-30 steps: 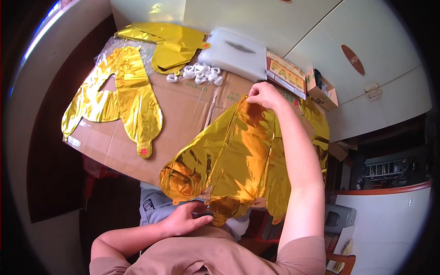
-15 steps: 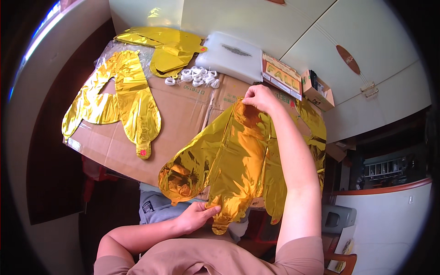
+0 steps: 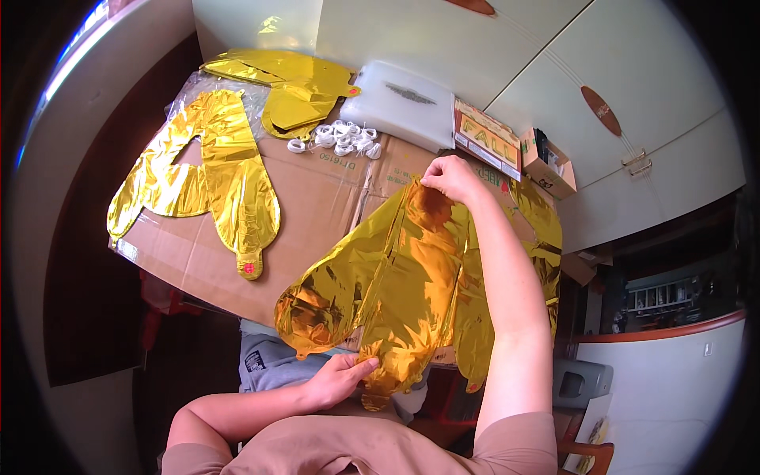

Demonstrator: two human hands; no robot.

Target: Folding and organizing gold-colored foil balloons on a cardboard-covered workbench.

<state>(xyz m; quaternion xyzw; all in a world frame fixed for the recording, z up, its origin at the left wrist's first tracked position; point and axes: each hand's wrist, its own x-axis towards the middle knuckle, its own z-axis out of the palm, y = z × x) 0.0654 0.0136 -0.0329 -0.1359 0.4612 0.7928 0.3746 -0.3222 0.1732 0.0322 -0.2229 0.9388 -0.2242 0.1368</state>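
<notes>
A flat gold foil balloon (image 3: 412,277) stretches between my two hands over the near edge of the table. Up at its top corner, my right hand (image 3: 451,179) pinches the foil between thumb and fingers. My left hand (image 3: 342,380) grips the lower edge close to my body, thumb on top. A small tab hangs below that grip. Beside it, under my right forearm, lies more gold foil (image 3: 546,229), partly hidden. Another flat gold foil balloon (image 3: 237,170), shaped like a letter with a hole, rests on the left with its red-marked tab toward me.
Brown cardboard (image 3: 309,186) covers the table. Toward the back lie a folded gold foil balloon (image 3: 305,95), coils of white ribbon (image 3: 344,138) and clear plastic wrap (image 3: 249,99). A white translucent package (image 3: 400,103), a printed flat box (image 3: 487,138) and an open carton (image 3: 548,166) stand before pale cabinets.
Both hands keep their hold on the foil balloon. My right hand has come slightly down and toward me, and the balloon's lower end has shifted a little. The view has tilted slightly.
</notes>
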